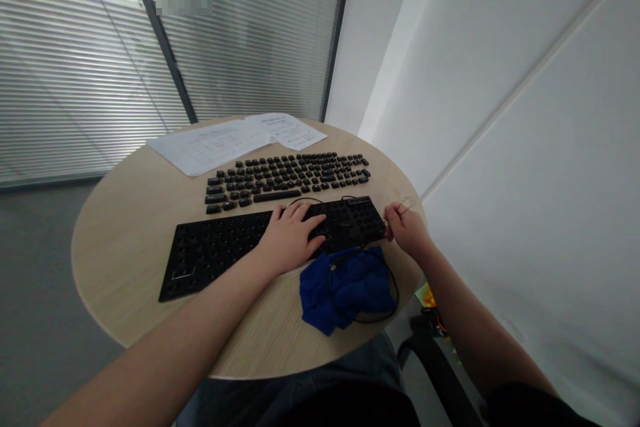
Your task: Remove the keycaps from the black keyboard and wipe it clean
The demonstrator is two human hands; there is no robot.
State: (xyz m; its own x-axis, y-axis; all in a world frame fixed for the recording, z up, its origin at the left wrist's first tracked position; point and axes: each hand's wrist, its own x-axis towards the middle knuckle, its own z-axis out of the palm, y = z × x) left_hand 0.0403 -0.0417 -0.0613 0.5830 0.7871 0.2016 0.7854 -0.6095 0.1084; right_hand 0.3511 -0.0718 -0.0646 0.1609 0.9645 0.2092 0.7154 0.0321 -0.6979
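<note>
A black keyboard (220,243) with its keycaps off lies at a slant across the table. My left hand (290,235) rests flat on its middle, fingers spread. At the keyboard's right end, my right hand (407,230) is closed around a wire keycap puller (409,201), whose thin loops stick out above the fingers. Behind the keyboard, loose black keycaps (280,177) are laid out in rows, with a long space bar (277,196) in front. A blue cloth (350,290) lies crumpled on the near side, a black cable (395,297) looped over it.
Printed paper sheets (215,143) lie at the back of the round wooden table (120,213). A white wall (525,133) stands close on the right, and window blinds (260,40) are beyond the table. A black chair armrest (435,360) is at lower right.
</note>
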